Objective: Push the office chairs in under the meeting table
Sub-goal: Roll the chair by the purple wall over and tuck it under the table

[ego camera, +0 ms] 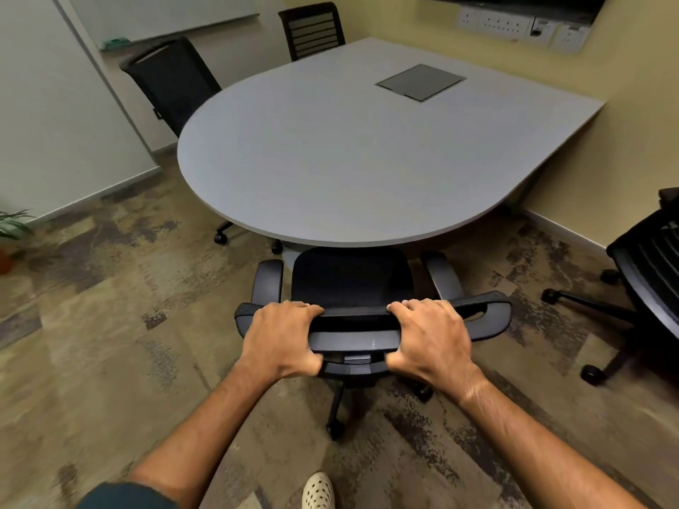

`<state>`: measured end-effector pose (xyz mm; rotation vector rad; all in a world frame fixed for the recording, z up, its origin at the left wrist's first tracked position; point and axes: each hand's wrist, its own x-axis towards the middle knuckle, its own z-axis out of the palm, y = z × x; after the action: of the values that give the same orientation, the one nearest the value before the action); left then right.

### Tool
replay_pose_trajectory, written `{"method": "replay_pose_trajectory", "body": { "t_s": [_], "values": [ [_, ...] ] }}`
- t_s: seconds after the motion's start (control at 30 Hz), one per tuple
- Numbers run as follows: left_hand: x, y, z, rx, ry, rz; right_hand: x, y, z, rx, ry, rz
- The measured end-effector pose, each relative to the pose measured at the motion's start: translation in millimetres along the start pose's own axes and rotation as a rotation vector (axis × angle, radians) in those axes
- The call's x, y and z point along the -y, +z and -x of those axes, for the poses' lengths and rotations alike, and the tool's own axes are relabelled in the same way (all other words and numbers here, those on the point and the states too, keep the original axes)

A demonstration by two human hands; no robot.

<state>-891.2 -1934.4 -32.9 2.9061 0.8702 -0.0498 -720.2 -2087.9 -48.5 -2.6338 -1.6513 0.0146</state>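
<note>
A black office chair (351,279) stands at the near rounded end of the grey meeting table (330,159), the front of its seat just under the table's edge. My left hand (281,336) and my right hand (431,337) both grip the top of its backrest, one at each side. Two more black chairs stand at the table's far left side, one (172,82) close to the edge and one (312,29) further back. Another black chair (650,273) stands apart from the table at the right.
A dark cable hatch (420,82) is set into the tabletop. A wall with sockets (514,25) runs behind the table. A potted plant (11,229) stands at the far left on the patterned carpet. My shoe (318,490) shows at the bottom.
</note>
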Motion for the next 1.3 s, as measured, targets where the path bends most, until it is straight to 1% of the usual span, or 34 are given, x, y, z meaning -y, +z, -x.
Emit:
{"method": "replay_pose_trajectory", "body": {
  "t_s": [0.2,0.3,0.53,0.7,0.97,1.3],
  "values": [
    [15.5,-0.7,-19.9,-0.011,0.0,-0.004,3.3,-2.5,-26.0,-0.021,0.005,0.008],
    [16.9,2.3,-23.3,-0.008,0.029,-0.023,1.6,-1.0,-27.2,-0.03,0.019,0.008],
    [32.3,-1.0,-19.4,-0.013,0.023,-0.028,17.4,3.1,-26.1,-0.018,0.012,-0.01],
    [24.1,-0.3,-12.4,0.001,0.008,-0.022,15.8,2.1,-18.6,-0.017,0.012,-0.018],
    [-6.3,6.1,7.0,-0.011,-0.013,-0.009,-0.1,1.8,4.5,-0.011,0.022,0.0],
    [-15.3,9.3,32.5,-0.019,0.007,-0.003,5.5,2.6,36.8,-0.043,0.026,-0.002]
  ]
}}
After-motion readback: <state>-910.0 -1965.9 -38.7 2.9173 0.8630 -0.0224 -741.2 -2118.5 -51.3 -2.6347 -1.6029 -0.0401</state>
